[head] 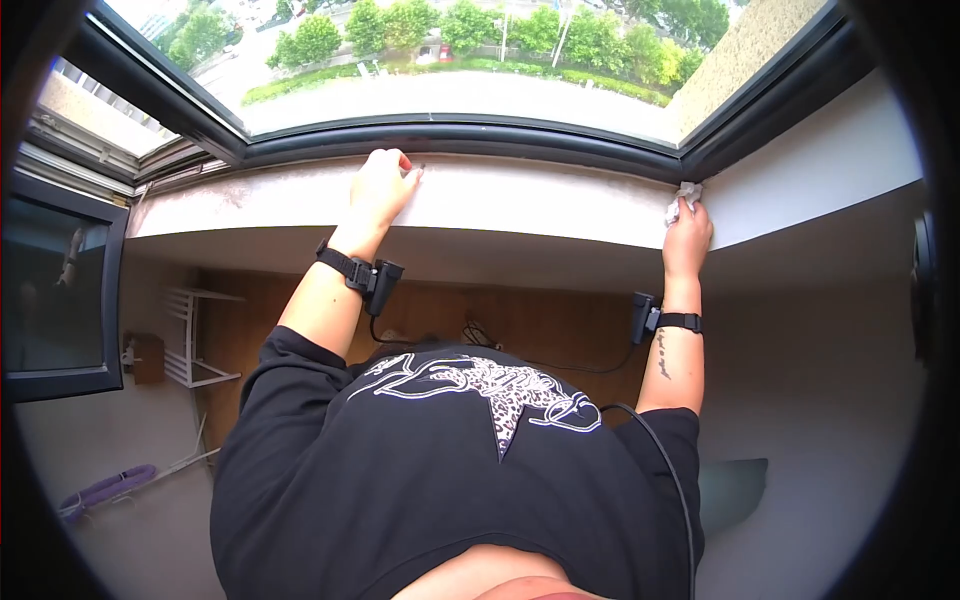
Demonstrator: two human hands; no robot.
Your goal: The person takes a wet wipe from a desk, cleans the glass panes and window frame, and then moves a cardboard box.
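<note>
My right hand [688, 232] grips a crumpled white tissue or cloth [688, 196] at the right corner of the white window sill [525, 196]. The wad touches the corner where the sill, the side wall and the dark window frame [465, 140] meet. Farther left, my left hand [379, 187] rests on the sill close to the frame, its fingers curled. A small dark speck or bit [422, 168] shows by the thumb tip; whether the fingers hold anything is hidden.
An open dark-framed casement [64, 289] juts in at the left, beside an open window gap. Below stand a white rack [187, 337] and a brown box [146, 358] on the wooden floor. A purple coiled thing [109, 491] lies lower left. Black cables [585, 367] run from my wrist devices.
</note>
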